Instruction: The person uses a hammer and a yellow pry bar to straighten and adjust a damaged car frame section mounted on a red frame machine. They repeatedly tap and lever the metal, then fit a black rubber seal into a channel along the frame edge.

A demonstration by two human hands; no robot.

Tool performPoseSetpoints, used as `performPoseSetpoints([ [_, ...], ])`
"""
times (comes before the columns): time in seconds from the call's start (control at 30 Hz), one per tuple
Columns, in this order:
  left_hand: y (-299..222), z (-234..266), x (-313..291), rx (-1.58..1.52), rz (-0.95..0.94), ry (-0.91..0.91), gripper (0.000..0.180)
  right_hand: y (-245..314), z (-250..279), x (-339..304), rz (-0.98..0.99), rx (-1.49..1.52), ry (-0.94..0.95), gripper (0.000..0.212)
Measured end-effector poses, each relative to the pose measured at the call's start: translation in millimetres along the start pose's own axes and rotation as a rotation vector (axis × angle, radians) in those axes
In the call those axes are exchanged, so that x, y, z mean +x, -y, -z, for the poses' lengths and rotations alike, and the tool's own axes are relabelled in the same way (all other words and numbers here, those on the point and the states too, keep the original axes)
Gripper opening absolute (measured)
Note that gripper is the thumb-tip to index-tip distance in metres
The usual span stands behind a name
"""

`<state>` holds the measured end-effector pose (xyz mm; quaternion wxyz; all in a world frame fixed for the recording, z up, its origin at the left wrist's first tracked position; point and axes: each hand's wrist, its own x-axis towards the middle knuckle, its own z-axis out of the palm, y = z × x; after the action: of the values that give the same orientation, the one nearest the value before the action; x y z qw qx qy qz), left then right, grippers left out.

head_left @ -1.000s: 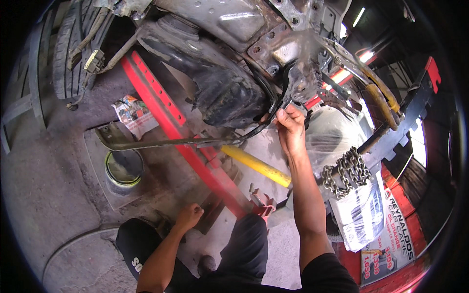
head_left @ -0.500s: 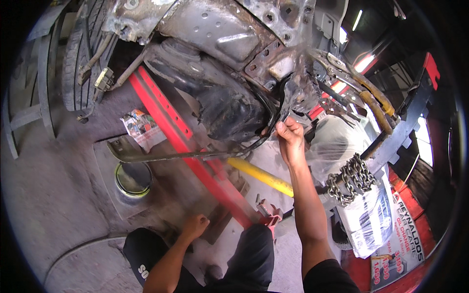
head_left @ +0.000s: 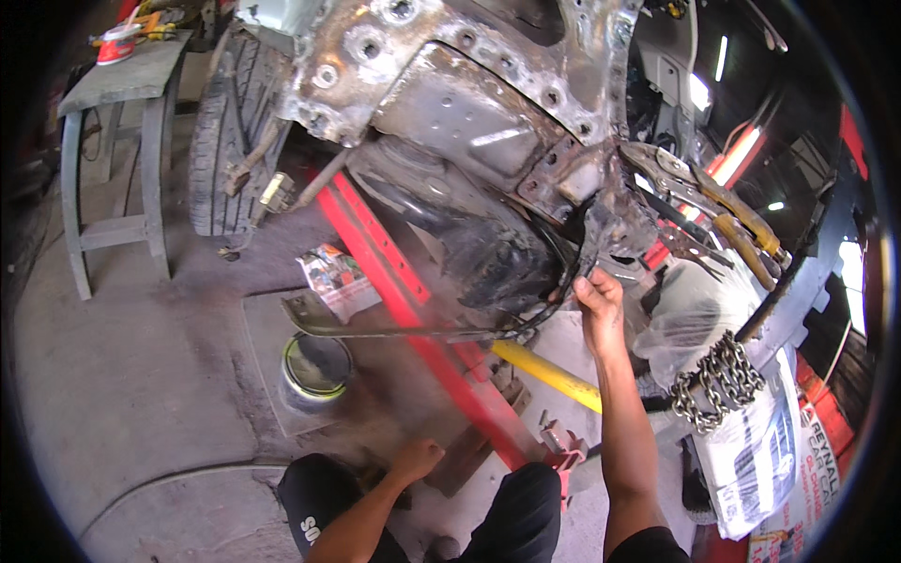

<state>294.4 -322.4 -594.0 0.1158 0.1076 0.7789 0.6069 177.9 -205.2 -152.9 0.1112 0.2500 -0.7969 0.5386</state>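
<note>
My right hand (head_left: 602,293) reaches up to the underside of a rusty, stripped vehicle body (head_left: 469,103). Its thumb and fingers are pinched on a thin dark strip (head_left: 404,331), by the lower edge of the metalwork. The strip curves down from there and runs far out to the left. Just behind the pinch hangs a black, crumpled wheel-well panel (head_left: 488,253). Over my knees, my left hand (head_left: 419,460) is curled closed, apart from the vehicle, with no object visible in it. Locking pliers (head_left: 685,188) grip the metal right of my right hand.
A red steel beam (head_left: 394,272) slants beneath the body, with a yellow bar (head_left: 549,375) beside it. On the floor stands an open can (head_left: 317,366). A chain (head_left: 718,385) wraps an arm at right. A tire (head_left: 221,150) and a grey bench (head_left: 122,89) are at left.
The view has swung left and up, so the scene sits farther right and lower, with more of the bench showing. My right hand keeps its pinch; my left hand stays closed.
</note>
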Motion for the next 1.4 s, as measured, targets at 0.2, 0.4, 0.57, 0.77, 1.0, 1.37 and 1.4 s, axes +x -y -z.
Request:
performPoseSetpoints([
  [0.2,-13.0,7.0,-5.7,-0.026,-0.009,0.014,0.045,-4.5,10.0,-1.5,-0.003,-0.05,-0.035,0.038],
  [0.4,-14.2,9.5,-3.9,-0.035,0.031,0.03,0.043,-11.0,12.1,1.3,-0.006,-0.046,-0.03,0.034],
  [0.57,14.8,-3.4,2.6,0.016,-0.034,-0.013,0.041,-3.8,4.3,-0.1,0.002,-0.036,-0.049,0.029],
  [0.77,11.1,2.7,-0.7,0.065,0.098,0.051,0.038,2.0,3.6,-2.6,-0.005,-0.083,-0.069,0.027],
  [1.0,18.0,12.1,-19.6,0.124,0.062,-0.054,0.038,16.0,-4.4,-0.7,-0.016,-0.075,-0.053,0.03],
  [1.37,-238.8,108.1,-43.3,0.141,-0.486,-0.404,0.024,9.9,2.5,-3.2,-0.018,-0.135,-0.075,0.036],
  [1.4,-264.9,117.9,-43.1,0.149,-0.537,-0.439,0.023,10.6,4.0,-4.8,-0.02,-0.142,-0.08,0.036],
])
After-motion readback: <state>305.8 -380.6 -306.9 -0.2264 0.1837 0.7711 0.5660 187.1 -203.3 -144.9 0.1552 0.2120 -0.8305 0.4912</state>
